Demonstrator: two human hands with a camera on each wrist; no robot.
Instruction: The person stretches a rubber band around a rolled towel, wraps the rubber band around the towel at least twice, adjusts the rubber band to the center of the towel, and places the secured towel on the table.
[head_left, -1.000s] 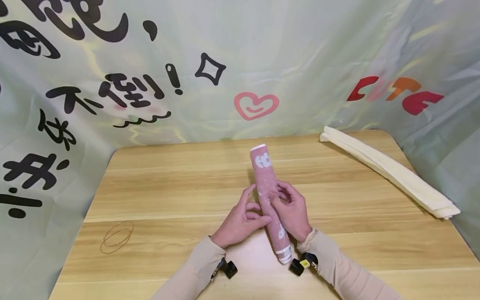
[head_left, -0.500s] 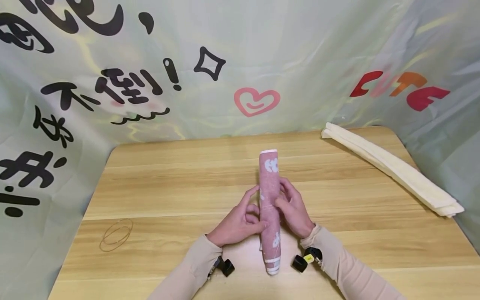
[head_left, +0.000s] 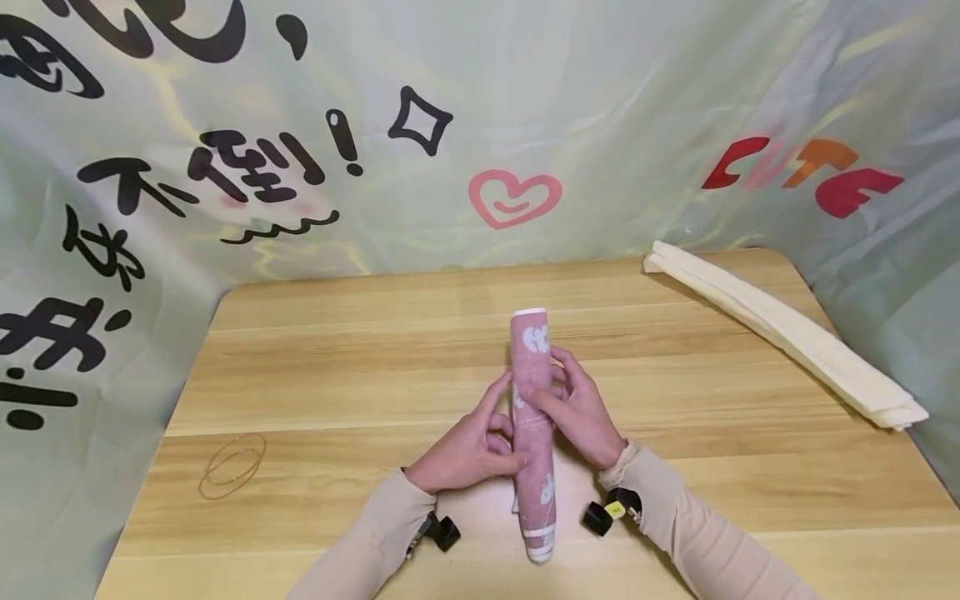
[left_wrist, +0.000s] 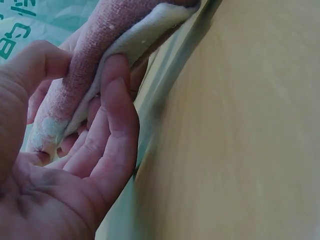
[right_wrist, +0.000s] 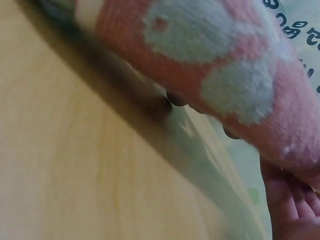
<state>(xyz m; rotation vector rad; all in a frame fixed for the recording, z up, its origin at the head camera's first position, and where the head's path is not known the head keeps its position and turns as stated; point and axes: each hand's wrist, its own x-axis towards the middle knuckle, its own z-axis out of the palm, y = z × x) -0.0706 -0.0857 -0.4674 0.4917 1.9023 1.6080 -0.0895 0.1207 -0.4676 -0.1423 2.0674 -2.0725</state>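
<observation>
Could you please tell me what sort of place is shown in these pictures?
Probably a screened-off booth, perhaps for recording: printed sheets surround a wooden table at the back and sides, and a black device sits at each wrist.

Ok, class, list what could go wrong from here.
The towel might unroll if the left hand or right hand slackens; the bands lie apart from it. Its pale edge, exposed in the left wrist view, could work loose. The cloth, at the right edge of the table, could slip off if nudged.
</observation>
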